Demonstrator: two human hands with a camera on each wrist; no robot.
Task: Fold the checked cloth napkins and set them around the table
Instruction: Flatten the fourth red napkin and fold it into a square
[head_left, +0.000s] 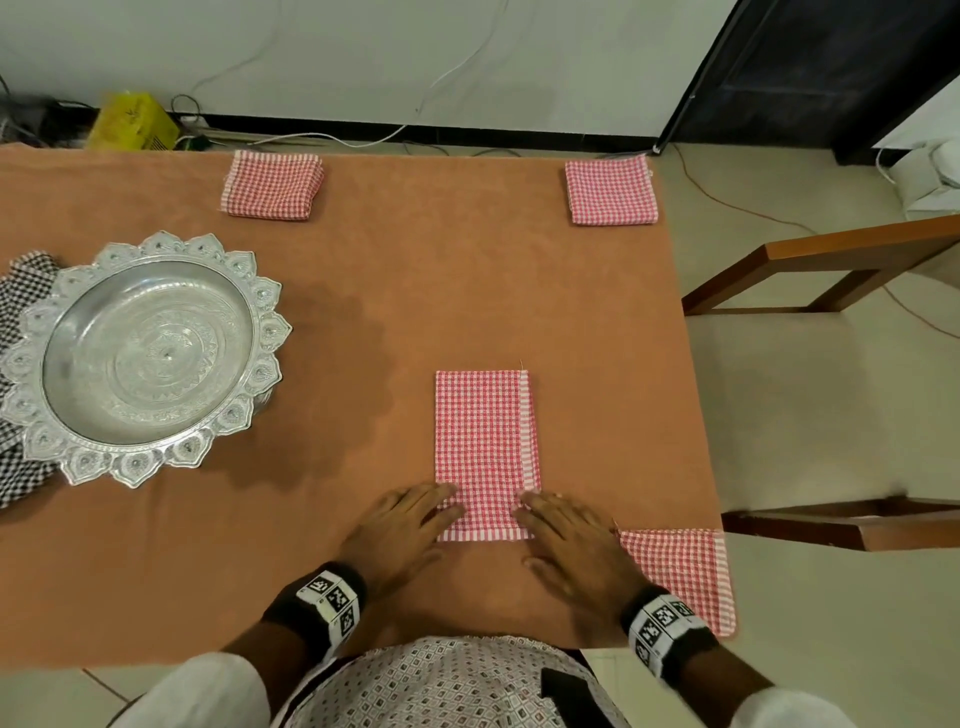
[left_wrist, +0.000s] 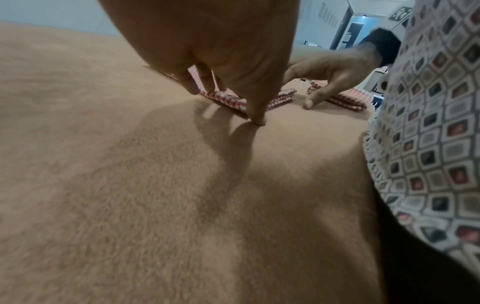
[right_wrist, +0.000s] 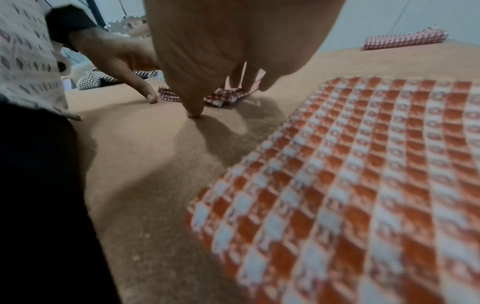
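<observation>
A red checked napkin, folded into a long strip, lies on the brown-covered table in front of me. My left hand rests its straight fingers on the strip's near left corner. My right hand does the same on the near right corner. In the left wrist view the left hand has fingers on the napkin and its thumb on the table. The right hand sits likewise. Three folded red napkins lie far left, far right and near right.
An ornate silver tray stands at the left, on top of a black checked cloth. A wooden chair stands just past the table's right edge. Cables and a yellow bag lie on the floor beyond the far edge.
</observation>
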